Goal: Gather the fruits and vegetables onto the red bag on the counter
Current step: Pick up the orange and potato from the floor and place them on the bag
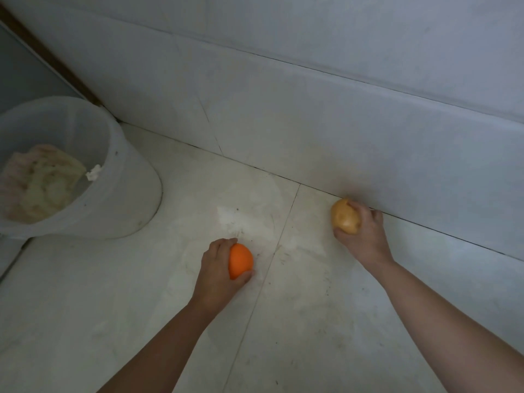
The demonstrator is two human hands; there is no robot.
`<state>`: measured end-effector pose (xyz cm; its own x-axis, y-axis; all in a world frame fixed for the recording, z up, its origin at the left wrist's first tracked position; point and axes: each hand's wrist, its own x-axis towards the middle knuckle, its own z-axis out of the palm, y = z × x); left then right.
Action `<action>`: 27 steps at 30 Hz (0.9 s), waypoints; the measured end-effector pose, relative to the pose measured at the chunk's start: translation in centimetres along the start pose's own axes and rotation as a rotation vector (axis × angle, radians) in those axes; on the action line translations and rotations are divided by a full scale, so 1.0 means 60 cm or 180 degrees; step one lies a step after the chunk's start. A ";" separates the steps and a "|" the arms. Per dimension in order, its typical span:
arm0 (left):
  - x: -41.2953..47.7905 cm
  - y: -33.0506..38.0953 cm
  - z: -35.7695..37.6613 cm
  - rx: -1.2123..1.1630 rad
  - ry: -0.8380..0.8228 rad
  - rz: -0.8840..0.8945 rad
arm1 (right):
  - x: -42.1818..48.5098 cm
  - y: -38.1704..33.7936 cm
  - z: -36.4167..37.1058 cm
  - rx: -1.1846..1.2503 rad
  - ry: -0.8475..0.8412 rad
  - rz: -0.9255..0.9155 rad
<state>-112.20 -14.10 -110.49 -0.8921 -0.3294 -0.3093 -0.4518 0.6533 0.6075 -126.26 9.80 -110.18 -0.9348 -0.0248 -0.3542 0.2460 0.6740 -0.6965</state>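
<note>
Down low, both bare arms reach out over a pale tiled floor [312,321] that meets a white tiled wall [312,109]. Largest of the loose things is a translucent white bucket [124,177] standing at the left, near the corner, upright but seen at a slant; inside it lies a crumpled heap of pale cream and pinkish cloth or bag material [39,185], with a small white scrap at its edge. What that heap is exactly cannot be told.

Right hand [363,234] is curled around a yellowish-brown potato [344,215] close to the foot of the wall, fingers wrapped over its top and far side and the thumb pressed under its near end, so the hand grasps it firmly. Whether it touches the floor cannot be told.

Left hand [217,265] is closed on an orange [240,260] nearer the middle of the floor, fingers arched over the top, thumb hooked beneath. The two fruits are well apart.
</note>
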 end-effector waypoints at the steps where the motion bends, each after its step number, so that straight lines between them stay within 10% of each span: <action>1: -0.001 0.000 0.000 -0.0052 0.0021 -0.0029 | -0.005 0.000 0.002 -0.0023 -0.0045 -0.0057; 9: -0.037 0.048 -0.019 -0.1296 0.0991 -0.1087 | -0.048 -0.021 0.005 -0.0169 -0.0371 -0.0617; 27: -0.220 0.383 -0.373 -0.1647 0.1275 -0.0727 | -0.301 -0.384 -0.280 0.0572 0.0271 -0.0731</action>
<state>-110.85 -10.01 -76.06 -0.6616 -0.7113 -0.2373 -0.4823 0.1613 0.8610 -119.35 7.13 -77.22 -0.9875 -0.0943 -0.1265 0.0601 0.5164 -0.8542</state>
